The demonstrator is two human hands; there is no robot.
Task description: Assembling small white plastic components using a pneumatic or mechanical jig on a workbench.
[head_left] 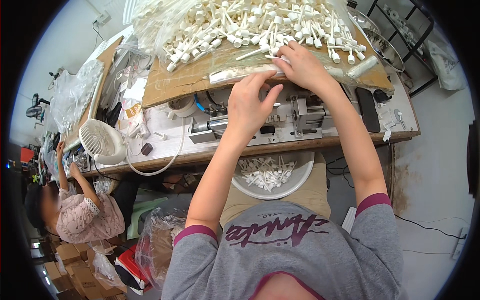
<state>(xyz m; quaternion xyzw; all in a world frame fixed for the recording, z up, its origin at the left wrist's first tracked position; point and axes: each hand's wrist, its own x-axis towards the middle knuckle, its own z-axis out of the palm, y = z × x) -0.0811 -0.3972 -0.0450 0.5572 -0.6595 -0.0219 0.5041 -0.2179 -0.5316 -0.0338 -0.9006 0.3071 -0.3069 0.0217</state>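
Observation:
My left hand (pixel 250 101) is over the near edge of the cardboard, its fingers stretched out and the thumb apart. Its fingertips are at a narrow white tray (pixel 227 76) with small pale bits in it. Just to the right, the bent fingers of my right hand (pixel 304 66) close around a white plastic stemmed part (pixel 274 57), mostly hidden by the fingers. Beyond both hands spreads a big heap of similar white parts (pixel 250 30), each a thin stem with a cup-like end. Below my hands sits a metal fixture (pixel 306 117) on the bench.
A grey basin (pixel 308 175) of white parts rests at my lap. A white fan (pixel 101 141) stands at the bench's left, with a hose (pixel 175 159) nearby. A black phone (pixel 367 110) lies at the right. A co-worker (pixel 87 215) sits at the far left.

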